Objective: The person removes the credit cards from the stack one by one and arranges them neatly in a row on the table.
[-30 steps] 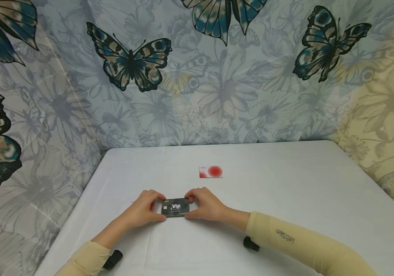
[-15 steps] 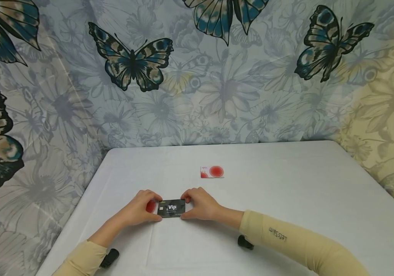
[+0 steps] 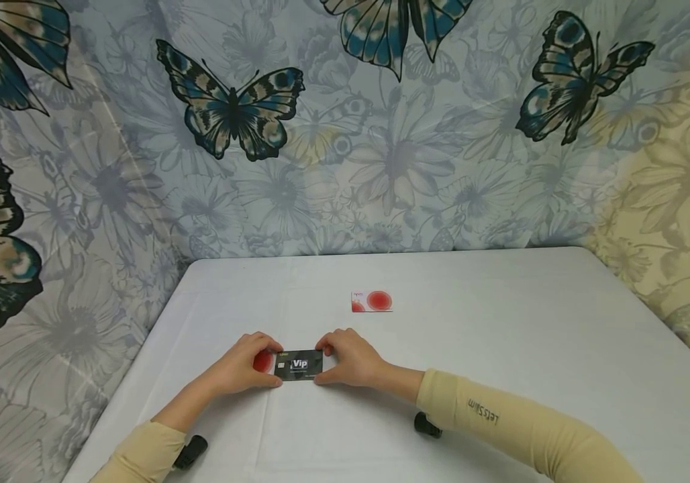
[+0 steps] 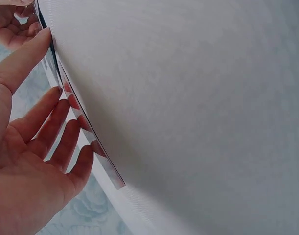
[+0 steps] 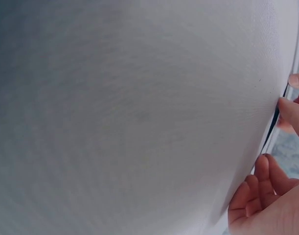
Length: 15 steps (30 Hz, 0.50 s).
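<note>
A black card [image 3: 299, 365] marked "Vip" sits a little below and left of the frame's centre, over a white table [image 3: 502, 322], its print facing up; whether it touches the tabletop I cannot tell. The left hand [image 3: 242, 364] is at its left end, thumb at the lower corner and forefinger at the upper one, pinching the card by its edges. The right hand [image 3: 354, 360] pinches the right end in the same way. In the left wrist view the left hand's other fingers [image 4: 66, 142] are slightly spread and bent, with their tips along a red-and-white card [image 4: 98, 147]; in the head view only a red patch of it shows, between the left thumb and forefinger, just beside the black card. In the right wrist view the right hand's lower fingers [image 5: 242, 196] are curled close together.

Another card with a big red circle [image 3: 379, 300] lies flat just above and right of the hands, well apart from them. Pale yellow sleeves [image 3: 514, 422] cover both forearms, and a small black object [image 3: 190, 452] shows beneath each one. Butterfly-patterned cloth [image 3: 399, 161] fills the upper part of the frame.
</note>
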{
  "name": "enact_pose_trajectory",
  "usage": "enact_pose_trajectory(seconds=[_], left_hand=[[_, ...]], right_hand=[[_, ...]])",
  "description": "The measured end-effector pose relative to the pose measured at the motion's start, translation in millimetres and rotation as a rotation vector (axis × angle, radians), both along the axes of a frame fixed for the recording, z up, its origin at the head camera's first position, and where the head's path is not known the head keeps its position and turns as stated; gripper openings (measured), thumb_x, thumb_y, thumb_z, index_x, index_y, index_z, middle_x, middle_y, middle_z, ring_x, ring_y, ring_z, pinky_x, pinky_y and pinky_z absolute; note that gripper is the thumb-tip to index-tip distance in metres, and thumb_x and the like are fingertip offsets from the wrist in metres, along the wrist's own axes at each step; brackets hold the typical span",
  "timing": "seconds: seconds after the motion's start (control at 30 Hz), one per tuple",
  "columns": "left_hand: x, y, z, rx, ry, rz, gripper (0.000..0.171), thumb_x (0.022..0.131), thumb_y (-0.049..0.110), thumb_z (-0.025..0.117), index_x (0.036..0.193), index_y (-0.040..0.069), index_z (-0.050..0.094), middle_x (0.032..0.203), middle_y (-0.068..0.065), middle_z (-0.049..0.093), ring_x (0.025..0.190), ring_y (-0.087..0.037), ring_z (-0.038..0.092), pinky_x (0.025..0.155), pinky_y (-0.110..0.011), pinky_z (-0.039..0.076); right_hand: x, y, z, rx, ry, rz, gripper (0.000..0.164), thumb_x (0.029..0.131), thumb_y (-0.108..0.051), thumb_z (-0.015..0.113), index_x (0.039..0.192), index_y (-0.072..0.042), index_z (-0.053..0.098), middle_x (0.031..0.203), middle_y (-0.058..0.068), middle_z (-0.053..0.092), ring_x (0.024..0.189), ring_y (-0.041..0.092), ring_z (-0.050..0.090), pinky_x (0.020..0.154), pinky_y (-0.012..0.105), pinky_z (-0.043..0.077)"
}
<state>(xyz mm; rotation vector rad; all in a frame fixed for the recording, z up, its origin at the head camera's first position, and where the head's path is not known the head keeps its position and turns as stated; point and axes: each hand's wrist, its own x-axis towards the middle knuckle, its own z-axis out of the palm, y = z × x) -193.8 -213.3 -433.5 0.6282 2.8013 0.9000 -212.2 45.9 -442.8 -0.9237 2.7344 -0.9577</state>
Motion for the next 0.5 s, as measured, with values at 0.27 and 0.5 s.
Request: enact_pose_trajectory(seconds=[0.27, 0.5], left_hand=[[0.8, 1.2, 0.6, 0.001, -0.008, 0.020, 0.048, 0.074, 0.029, 0.085, 0.115, 0.014, 0.064, 0.114, 0.002, 0.057, 0.108, -0.023, 0.046, 0.088, -0.043, 0.044], [1.1, 1.5, 0.2, 0.002, -0.001, 0.023, 0.047, 0.074, 0.028, 0.085, 0.114, 0.014, 0.065, 0.113, 0.002, 0.058, 0.108, -0.023, 0.046, 0.088, -0.043, 0.043]], right_hand=[[-0.9, -0.5, -1.1, 0.004, 0.009, 0.003, 0.044, 0.072, -0.029, 0.086, 0.107, -0.012, 0.066, 0.086, -0.003, 0.056, 0.086, 0.014, 0.045, 0.074, 0.027, 0.040], [0.0, 0.5, -0.5, -0.008, -0.001, 0.004, 0.044, 0.072, -0.029, 0.086, 0.107, -0.012, 0.066, 0.086, -0.002, 0.055, 0.084, 0.014, 0.044, 0.072, 0.027, 0.038]])
